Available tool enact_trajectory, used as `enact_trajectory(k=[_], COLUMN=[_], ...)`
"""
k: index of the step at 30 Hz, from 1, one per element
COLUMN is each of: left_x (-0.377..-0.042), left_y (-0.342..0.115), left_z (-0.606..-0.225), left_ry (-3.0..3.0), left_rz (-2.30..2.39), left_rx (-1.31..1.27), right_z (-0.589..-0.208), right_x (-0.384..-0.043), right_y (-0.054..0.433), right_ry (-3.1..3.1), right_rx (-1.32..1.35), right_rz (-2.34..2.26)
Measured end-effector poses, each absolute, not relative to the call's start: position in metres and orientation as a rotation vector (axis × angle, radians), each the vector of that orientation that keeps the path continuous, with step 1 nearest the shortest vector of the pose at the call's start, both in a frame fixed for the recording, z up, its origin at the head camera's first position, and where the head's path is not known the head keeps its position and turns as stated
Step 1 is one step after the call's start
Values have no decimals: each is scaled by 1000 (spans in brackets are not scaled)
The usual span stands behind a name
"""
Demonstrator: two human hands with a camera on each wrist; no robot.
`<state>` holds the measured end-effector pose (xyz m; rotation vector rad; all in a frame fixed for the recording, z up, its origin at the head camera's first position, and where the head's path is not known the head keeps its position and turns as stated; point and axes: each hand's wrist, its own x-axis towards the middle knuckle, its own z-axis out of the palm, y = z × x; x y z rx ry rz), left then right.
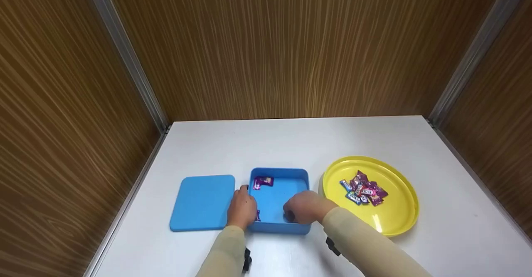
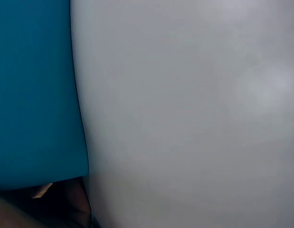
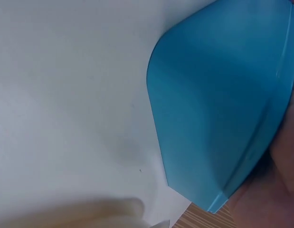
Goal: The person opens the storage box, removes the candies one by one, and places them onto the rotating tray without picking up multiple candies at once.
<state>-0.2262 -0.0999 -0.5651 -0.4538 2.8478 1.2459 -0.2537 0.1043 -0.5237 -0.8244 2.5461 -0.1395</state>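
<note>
An uncovered blue box (image 1: 279, 228) stands on the white table, its near wall towards me. My left hand (image 1: 242, 208) grips the box's left wall. Inside the box, purple-wrapped candies (image 1: 263, 181) lie in the far left corner, and another purple candy (image 1: 258, 215) shows by the left wall close to that hand. My right hand (image 1: 305, 207) reaches over the right wall, fingers bent down into the near right corner. Its fingertips are hidden, so I cannot tell whether they pinch a candy. In the right wrist view the box's wall (image 3: 208, 104) fills much of the picture.
To the right sits a round yellow plate (image 1: 397, 214) bearing a pile of small wrapped candies (image 1: 365, 189), purple, blue and red. A flat blue lid (image 1: 203, 204) lies left of the box. Wood-grain panels (image 1: 291, 48) enclose the white table (image 1: 266, 144) at the back and sides.
</note>
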Motion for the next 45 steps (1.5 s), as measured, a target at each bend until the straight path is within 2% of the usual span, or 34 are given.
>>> enact_trajectory(k=[14, 24, 34, 40, 45], left_x=[-229, -230, -230, -232, -233], left_y=[-102, -105, -102, -100, -97], left_z=[-569, -568, -567, -564, -563], left_ry=[2882, 2849, 2862, 2906, 2863], left_rz=[1224, 1243, 1256, 1231, 1238], left_rx=[-435, -474, -450, -406, -432], right_z=[-533, -539, -511, -495, -490], right_x=[-258, -262, -281, -297, -308], right_y=[106, 105, 129, 167, 211], right_ry=[2599, 2631, 2519, 2595, 2613], right_rx=[-959, -966, -774, -644, -380], right_rz=[-208, -439, -902, -1001, -1076])
